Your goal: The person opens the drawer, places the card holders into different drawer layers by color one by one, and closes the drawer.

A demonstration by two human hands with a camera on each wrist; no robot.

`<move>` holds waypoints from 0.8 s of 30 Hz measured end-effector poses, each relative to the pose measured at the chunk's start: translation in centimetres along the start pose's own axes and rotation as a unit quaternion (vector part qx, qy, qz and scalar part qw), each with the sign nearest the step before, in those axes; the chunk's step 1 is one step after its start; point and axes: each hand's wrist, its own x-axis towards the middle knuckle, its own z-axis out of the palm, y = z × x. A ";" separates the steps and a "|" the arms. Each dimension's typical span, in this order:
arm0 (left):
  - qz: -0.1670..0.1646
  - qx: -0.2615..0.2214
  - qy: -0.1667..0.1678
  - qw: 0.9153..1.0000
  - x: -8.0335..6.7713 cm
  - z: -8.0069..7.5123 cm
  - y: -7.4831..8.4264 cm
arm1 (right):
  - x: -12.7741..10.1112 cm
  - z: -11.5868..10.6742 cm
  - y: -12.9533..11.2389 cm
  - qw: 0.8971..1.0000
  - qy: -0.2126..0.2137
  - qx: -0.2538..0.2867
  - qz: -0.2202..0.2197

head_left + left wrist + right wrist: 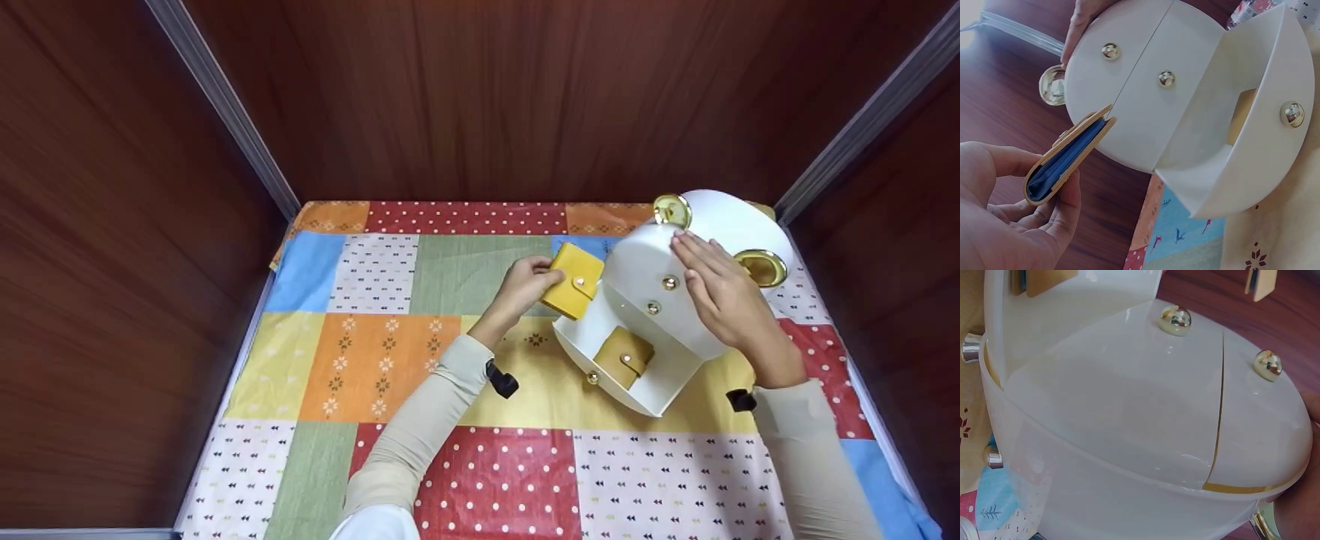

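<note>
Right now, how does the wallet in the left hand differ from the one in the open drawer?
The yellow wallet is a brighter yellow; the tan wallet is duller and browner. The yellow wallet is held by the left hand beside the white drawer box; the tan wallet lies inside its open drawer, untouched. Both are small, snapped shut with a metal stud.

Dark brown wood-grain walls [480, 90] on three sides, back and both flanks. Grey metal strips [225, 105] run down the two back corners; another runs along the bottom left edge. Table covered by patchwork cloth [375, 352]: red polka-dot, orange, blue, green, yellow and white patterned squares. Light is even, soft sheen on the wood.
</note>
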 end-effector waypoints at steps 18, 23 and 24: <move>-0.025 0.045 -0.030 0.998 1.3 2.6 -1.1 | -0.1 -0.1 0.1 1.000 -0.005 0.004 0.007; -0.037 0.049 -0.035 0.998 1.5 3.1 -1.4 | 0.0 -0.1 0.0 1.000 -0.005 0.002 0.007; -0.038 0.049 -0.036 0.997 1.5 3.2 -1.4 | 0.0 -0.1 0.0 1.000 -0.004 0.002 0.007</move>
